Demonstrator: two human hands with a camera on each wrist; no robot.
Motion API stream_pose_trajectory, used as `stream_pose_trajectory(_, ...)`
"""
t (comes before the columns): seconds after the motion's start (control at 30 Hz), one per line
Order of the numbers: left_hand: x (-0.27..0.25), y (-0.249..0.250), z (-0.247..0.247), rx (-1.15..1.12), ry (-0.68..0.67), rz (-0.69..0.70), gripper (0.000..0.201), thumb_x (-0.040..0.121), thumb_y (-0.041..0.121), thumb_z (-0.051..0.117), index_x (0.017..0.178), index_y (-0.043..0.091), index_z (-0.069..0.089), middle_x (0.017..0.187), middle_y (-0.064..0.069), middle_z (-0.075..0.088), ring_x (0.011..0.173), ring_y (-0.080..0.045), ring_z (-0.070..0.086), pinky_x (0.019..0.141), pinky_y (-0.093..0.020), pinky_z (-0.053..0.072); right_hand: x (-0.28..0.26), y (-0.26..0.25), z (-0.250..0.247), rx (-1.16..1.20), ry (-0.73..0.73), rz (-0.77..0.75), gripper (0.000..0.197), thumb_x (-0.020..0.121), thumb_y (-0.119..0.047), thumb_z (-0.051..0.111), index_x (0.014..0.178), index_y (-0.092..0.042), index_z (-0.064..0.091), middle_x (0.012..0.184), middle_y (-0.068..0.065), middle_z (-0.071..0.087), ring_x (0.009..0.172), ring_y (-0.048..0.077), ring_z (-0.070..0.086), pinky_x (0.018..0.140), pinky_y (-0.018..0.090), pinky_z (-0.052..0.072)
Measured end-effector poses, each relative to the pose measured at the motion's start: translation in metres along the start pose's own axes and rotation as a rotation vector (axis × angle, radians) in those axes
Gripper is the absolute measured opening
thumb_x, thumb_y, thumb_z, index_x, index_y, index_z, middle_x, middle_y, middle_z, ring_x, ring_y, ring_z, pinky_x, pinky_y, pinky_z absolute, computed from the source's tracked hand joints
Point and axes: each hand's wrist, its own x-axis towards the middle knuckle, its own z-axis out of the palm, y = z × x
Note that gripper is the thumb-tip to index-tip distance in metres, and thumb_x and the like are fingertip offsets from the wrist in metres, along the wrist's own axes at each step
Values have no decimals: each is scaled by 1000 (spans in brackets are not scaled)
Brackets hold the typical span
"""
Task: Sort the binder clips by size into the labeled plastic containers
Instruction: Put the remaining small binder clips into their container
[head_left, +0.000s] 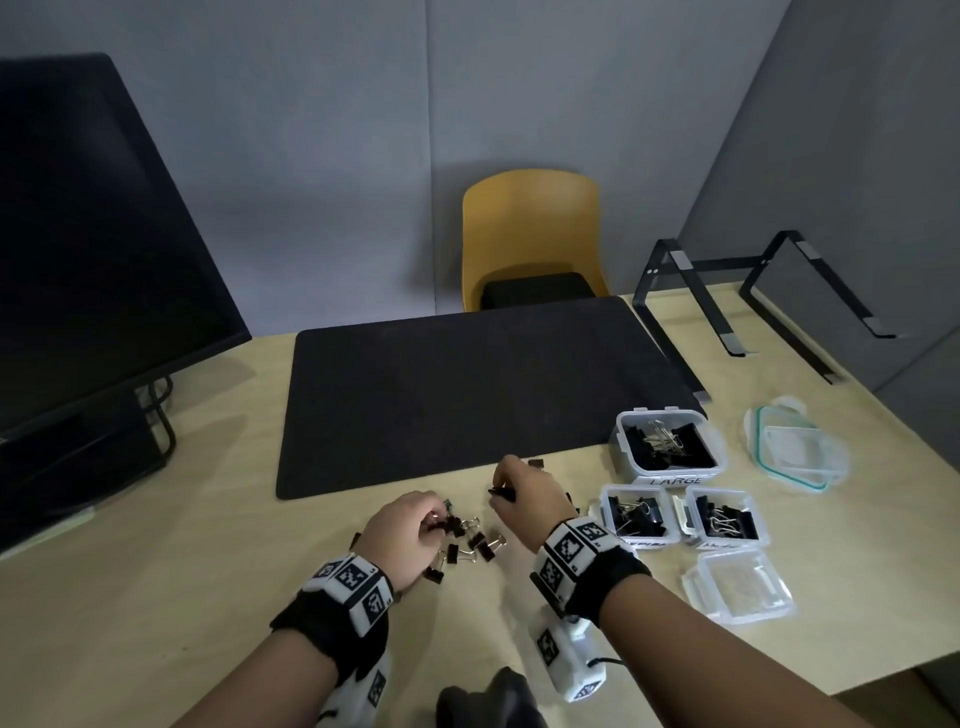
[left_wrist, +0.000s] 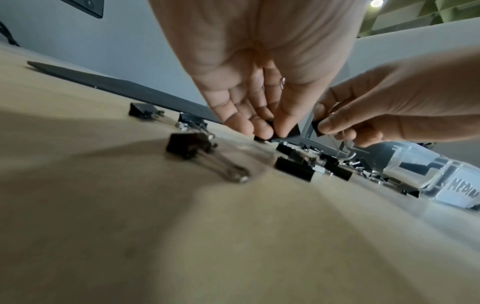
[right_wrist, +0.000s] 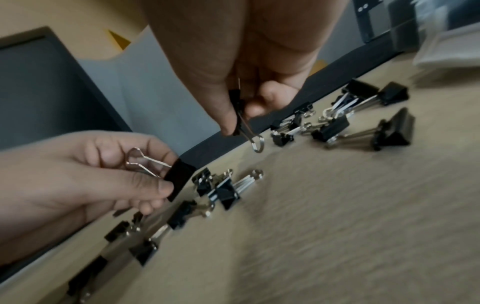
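Observation:
Several loose black binder clips (head_left: 475, 543) lie on the wooden table between my hands and near the mat's front edge. My left hand (head_left: 436, 519) pinches one black clip (right_wrist: 179, 179) by its body, wire handles up against the fingers. My right hand (head_left: 501, 488) pinches a smaller black clip (right_wrist: 237, 107) just above the table, its handle loop hanging down. To the right stand three open clear containers holding clips: one labeled LARGE (head_left: 670, 475), one labeled MEDIUM (left_wrist: 465, 189), and a third (head_left: 758, 519) whose label I cannot read.
A black desk mat (head_left: 467, 400) lies behind the clips. A monitor (head_left: 93, 234) stands at the left and a black laptop stand (head_left: 769, 291) at the back right. Two loose lids (head_left: 737, 587) (head_left: 800, 452) lie right of the containers, near the table's right edge.

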Motion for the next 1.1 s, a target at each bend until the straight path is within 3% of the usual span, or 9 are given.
stream_pose_trajectory(0.13, 4, 18, 0, -69, -1, -13, 13, 87, 17, 59, 100, 18, 64, 99, 4, 61, 89, -12, 59, 80, -21, 46, -13, 12, -14, 164, 85, 54, 7, 87, -18, 56, 87, -21, 49, 80, -2, 59, 73, 19, 59, 64, 26, 48)
stream_pose_trajectory(0.33, 10, 49, 4, -112, 11, 12, 12, 88, 21, 60, 99, 23, 64, 92, 9, 58, 76, -3, 53, 64, -8, 38, -30, 42, -45, 253, 178, 100, 9, 82, -11, 59, 85, -19, 56, 83, -1, 66, 72, 12, 59, 57, 11, 40)
stream_pose_trajectory(0.43, 13, 64, 7, -139, 8, 13, 12, 88, 21, 59, 99, 22, 64, 94, 9, 59, 76, -4, 54, 66, -12, 40, -38, 58, -61, 282, 204, 136, 13, 84, -11, 61, 88, -23, 57, 82, -10, 63, 68, 2, 54, 61, 13, 40)
stream_pose_trajectory(0.57, 15, 81, 13, -213, 8, -4, 15, 88, 20, 59, 102, 22, 64, 97, 9, 64, 88, -8, 59, 75, -16, 44, -44, 79, -81, 325, 222, 215, 18, 85, -13, 61, 101, -21, 62, 89, -5, 66, 80, 11, 61, 64, 13, 46)
stream_pose_trajectory(0.7, 16, 91, 23, -254, 15, -18, 15, 87, 20, 61, 101, 23, 64, 95, 8, 64, 86, -8, 60, 77, -19, 48, -47, 98, -94, 337, 231, 291, 9, 82, -17, 63, 89, -21, 62, 82, 3, 72, 75, 18, 64, 73, 33, 54)
stream_pose_trajectory(0.8, 15, 97, 26, -216, 1, -7, 13, 87, 21, 60, 99, 18, 64, 94, 5, 64, 88, -12, 60, 80, -26, 49, -49, 109, -97, 342, 214, 332, 8, 81, -18, 65, 86, -17, 60, 79, 4, 72, 69, 14, 61, 61, 25, 46)
stream_pose_trajectory(0.93, 16, 102, 29, -214, 1, -19, 14, 87, 22, 59, 99, 17, 65, 96, 4, 65, 87, -11, 59, 81, -25, 48, -49, 114, -92, 334, 192, 329, 13, 80, -22, 68, 77, -16, 57, 76, 6, 71, 72, 19, 64, 67, 31, 49)
stream_pose_trajectory(1.03, 16, 104, 33, -222, 14, -22, 14, 87, 21, 59, 100, 19, 65, 95, 5, 65, 85, -10, 58, 75, -18, 45, -46, 114, -85, 291, 163, 319, 18, 82, -28, 68, 74, -17, 55, 71, 3, 69, 71, 17, 64, 60, 25, 45)
stream_pose_trajectory(1.1, 16, 106, 35, -220, 10, -24, 14, 87, 22, 59, 100, 18, 65, 95, 5, 65, 86, -11, 59, 77, -21, 46, -45, 113, -81, 291, 162, 302, 18, 83, -28, 67, 77, -14, 57, 67, 1, 65, 68, 16, 61, 58, 23, 42)
